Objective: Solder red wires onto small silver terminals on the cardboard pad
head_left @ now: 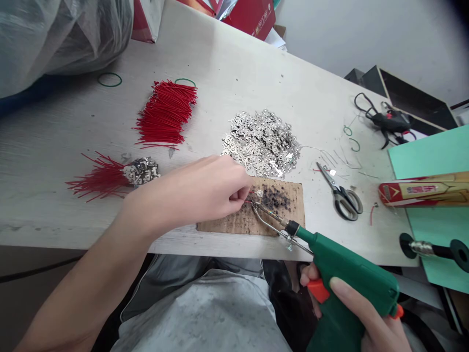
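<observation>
Pinching a short red wire with a small metal terminal at its end, the left hand rests on the cardboard pad near the front edge of the table. The wire runs roughly left to right, terminal end pointing away from the fingertips toward the scorched middle of the pad. The right hand grips the green soldering gun below the table's front edge, one finger lying along the body near the orange trigger. The gun's long axis slants up and left, and its tip sits just beside the terminal, touching or nearly so; contact cannot be told. The left hand is much the nearer to the joint.
</observation>
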`<state>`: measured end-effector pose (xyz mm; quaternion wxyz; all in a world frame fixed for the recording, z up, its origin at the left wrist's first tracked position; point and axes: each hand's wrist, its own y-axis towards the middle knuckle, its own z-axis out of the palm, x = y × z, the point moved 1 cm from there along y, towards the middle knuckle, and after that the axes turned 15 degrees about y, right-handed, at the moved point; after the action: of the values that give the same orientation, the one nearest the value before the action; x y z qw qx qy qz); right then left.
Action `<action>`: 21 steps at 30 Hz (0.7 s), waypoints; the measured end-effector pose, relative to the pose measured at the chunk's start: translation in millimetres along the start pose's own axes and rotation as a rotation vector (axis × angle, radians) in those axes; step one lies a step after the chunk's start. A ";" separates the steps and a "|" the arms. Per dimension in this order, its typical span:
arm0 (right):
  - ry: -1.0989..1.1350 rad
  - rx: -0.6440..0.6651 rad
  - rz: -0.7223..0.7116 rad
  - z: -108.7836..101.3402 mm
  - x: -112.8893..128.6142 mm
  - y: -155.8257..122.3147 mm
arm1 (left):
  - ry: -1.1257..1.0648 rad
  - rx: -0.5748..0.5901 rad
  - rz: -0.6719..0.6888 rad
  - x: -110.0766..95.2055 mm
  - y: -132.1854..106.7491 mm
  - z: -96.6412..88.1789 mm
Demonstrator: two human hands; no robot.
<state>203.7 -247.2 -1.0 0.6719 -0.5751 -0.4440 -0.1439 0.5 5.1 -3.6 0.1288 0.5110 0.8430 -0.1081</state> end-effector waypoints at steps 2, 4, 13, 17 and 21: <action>0.038 -0.067 0.076 -0.9 0.0 -0.3 | 0.004 -0.003 -0.001 -0.2 -0.1 -0.2; 0.044 -0.091 0.102 -2.3 -0.2 0.3 | 0.008 -0.007 -0.002 -0.3 -0.1 -0.3; 0.026 -0.089 0.102 -4.6 -1.1 3.4 | 0.011 -0.014 0.013 -0.2 0.1 -0.4; 0.034 -0.092 0.105 -8.2 -1.7 4.5 | 0.016 -0.014 0.008 -0.6 0.0 -0.4; 0.043 -0.072 0.121 -13.7 -3.9 7.2 | 0.013 -0.015 0.020 -0.3 0.6 0.3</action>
<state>212.4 -258.7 -7.9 0.6676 -0.6216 -0.3883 -0.1312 1.2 5.1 -3.8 0.1282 0.5191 0.8395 -0.0969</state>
